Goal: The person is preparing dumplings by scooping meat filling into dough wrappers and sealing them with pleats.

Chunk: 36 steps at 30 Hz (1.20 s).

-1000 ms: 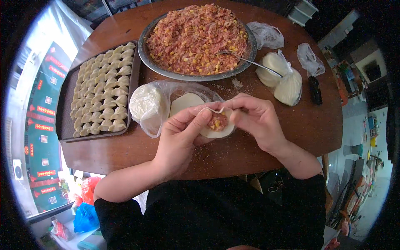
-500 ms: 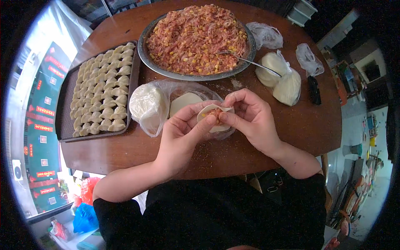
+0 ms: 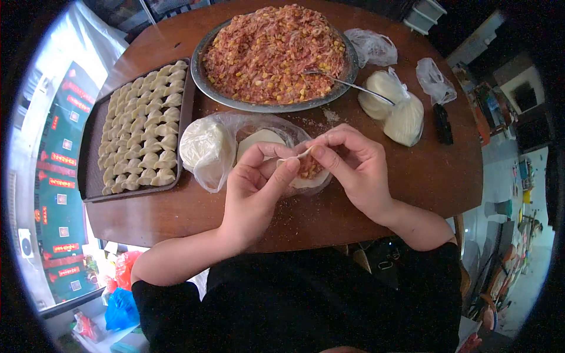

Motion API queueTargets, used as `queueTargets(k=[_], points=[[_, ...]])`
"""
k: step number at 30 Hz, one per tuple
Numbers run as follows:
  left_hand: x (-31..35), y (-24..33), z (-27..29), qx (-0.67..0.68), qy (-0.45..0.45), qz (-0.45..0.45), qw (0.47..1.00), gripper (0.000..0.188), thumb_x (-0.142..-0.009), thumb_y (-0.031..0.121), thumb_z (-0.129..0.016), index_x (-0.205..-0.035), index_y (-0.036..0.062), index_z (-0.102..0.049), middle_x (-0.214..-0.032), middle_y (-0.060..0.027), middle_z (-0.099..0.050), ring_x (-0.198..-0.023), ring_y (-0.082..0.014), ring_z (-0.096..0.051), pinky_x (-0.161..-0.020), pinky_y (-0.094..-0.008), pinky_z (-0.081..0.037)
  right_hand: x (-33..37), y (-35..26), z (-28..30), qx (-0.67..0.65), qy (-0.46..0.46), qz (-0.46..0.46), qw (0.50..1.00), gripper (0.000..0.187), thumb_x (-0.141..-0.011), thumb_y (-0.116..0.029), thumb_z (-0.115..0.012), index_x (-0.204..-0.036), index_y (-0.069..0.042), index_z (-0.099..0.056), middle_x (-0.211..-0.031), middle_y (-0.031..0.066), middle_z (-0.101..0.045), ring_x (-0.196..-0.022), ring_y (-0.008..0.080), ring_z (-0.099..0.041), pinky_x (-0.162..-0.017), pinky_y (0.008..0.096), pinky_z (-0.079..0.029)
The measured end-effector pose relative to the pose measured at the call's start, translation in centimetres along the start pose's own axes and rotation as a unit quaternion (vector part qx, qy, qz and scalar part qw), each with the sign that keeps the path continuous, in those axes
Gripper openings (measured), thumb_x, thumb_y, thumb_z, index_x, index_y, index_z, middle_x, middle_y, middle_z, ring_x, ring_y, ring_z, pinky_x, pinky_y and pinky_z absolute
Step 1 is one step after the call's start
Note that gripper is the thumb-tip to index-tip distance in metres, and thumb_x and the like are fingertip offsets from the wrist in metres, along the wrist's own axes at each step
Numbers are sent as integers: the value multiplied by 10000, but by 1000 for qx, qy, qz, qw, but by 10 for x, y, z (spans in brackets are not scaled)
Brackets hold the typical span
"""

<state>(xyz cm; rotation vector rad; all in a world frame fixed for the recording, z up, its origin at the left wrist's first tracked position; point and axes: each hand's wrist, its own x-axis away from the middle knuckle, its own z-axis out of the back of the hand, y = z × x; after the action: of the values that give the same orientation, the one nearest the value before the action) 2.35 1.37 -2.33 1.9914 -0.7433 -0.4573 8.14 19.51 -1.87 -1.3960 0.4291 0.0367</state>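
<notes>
- A dumpling (image 3: 306, 170) with meat and corn filling is sitting between both hands, above the surface (image 3: 365, 200), just in front of the bag of wrappers (image 3: 235, 144).
- The left hand (image 3: 256, 188) is pinching the wrapper's edge with thumb and forefinger.
- The right hand (image 3: 353, 167) is gripping the same edge, fingers curled, palm facing down.

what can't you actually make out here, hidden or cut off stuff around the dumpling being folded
- Head view: most of the dumpling is covered by the left hand and right hand; only a patch of filling shows.
- The wrapper stack sits in a plastic bag, partly behind the left hand's fingers; no count possible.
- The spoon has its bowl buried in the filling pan.
- The small dark object is too small to identify.
</notes>
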Motion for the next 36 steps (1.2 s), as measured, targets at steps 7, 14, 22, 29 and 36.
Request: queueTargets(k=[7,14,22,29,36], points=[[-1,-6,-4,-11,25,-35,999,162,-996,60,-575,-1133,3,-510,-1053,-67,-659,-976,-88,-630,-831,-214,-510,3,0,-7,14,20,38,999,177,-819,-95,-785,-964,-24,-710,-948,50,-664,-876,121,-609,-764,260,-479],[-1,-2,-3,-14,-3,-2,1000,166,-998,50,-569,-1143,13,-498,-1037,-65,-655,-956,-76,-616,-826,-219,-502,-2,-5,-5,-20,13,2,1000,121,-852,-79,-751,-950,-21,-713,-938,56,-667,-885,123,-616,-772,257,-482],[-1,-7,-3,-75,-33,-63,995,155,-974,15,-591,-1107,1,-513,-1146,-104,-624,-1045,-99,-600,-901,-247,-507,1,-6,-3,17,11,16,1000,81,-885,-77,-714,-941,-19,-709,-931,58,-668,-876,130,-624,-774,269,-492],[-2,-7,-7,-92,-28,-113,989,147,-966,-15,-579,-1086,3,-497,-1336,-150,-494,-1126,-160,-592,-934,-294,-531,4,-7,-7,45,-4,52,998,58,-899,-81,-696,-920,-27,-701,-911,55,-644,-865,144,-614,-774,278,-489],[-4,-10,-5,-84,-15,-113,990,155,-967,-19,-575,-1084,13,-479,-1330,-142,-495,-1117,-153,-594,-921,-278,-533,4,-2,-5,15,-50,62,997,88,-940,-117,-657,-935,-32,-679,-952,49,-618,-896,136,-591,-790,279,-475]])
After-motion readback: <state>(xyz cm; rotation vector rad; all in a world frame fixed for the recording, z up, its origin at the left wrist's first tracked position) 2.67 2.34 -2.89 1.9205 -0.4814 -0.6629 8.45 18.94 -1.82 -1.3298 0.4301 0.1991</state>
